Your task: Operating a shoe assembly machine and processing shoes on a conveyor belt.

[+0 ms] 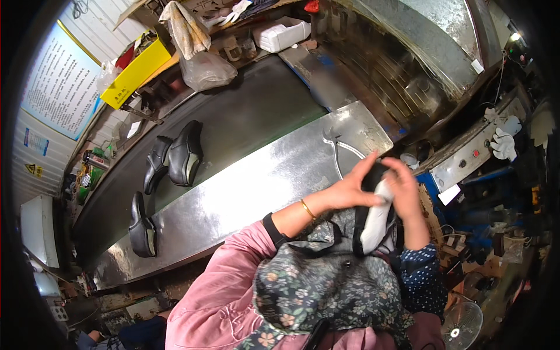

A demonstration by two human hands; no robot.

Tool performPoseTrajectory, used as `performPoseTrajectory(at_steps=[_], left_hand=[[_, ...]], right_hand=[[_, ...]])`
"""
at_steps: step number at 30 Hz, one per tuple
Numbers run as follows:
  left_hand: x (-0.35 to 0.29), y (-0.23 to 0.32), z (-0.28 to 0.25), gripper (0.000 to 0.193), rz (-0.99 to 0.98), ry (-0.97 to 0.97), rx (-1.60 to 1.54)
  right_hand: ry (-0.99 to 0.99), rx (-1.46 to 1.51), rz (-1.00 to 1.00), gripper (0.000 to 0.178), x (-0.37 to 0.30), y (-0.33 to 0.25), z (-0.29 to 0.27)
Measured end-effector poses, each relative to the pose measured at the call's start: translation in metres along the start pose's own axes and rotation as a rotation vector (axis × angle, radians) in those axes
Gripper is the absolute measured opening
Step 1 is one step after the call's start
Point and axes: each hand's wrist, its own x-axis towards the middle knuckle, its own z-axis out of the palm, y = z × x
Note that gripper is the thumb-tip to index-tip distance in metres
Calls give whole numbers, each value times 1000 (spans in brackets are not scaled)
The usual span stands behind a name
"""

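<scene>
Over my lap, at the right end of the metal bench top, I hold a black shoe (375, 224) with its long whitish underside showing. My left hand (350, 189) grips it from the left, thumb along the pale surface. On the other side my right hand (405, 189) curls round its upper end, its fingers slightly blurred. A pair of metal pincers (338, 149) lies on the bench just beyond my left hand, handles spread. Farther left, two black leather shoes (185, 154) (156, 165) lie side by side, and another black shoe (142, 227) is nearer me.
The shiny metal strip (233, 195) runs alongside a dark belt (251, 96). A yellow box (133, 73), a plastic bag (207, 70) and a white tray (283, 35) are at the back. A control panel (466, 160) stands right, above a fan (461, 326).
</scene>
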Motion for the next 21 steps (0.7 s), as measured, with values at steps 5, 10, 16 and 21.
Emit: performPoseTrajectory(at_steps=[5, 10, 16, 21], left_hand=[[-16, -32, 20, 108, -164, 144, 149], [-12, -31, 30, 95, -117, 232, 196], [-7, -57, 21, 89, -190, 233, -46], [19, -36, 17, 73, -339, 130, -275]], right_hand=[[-238, -44, 152, 46, -6, 26, 7], [-113, -9, 124, 39, -8, 33, 15], [142, -183, 145, 45, -83, 71, 27], [375, -186, 220, 22, -104, 74, 11]])
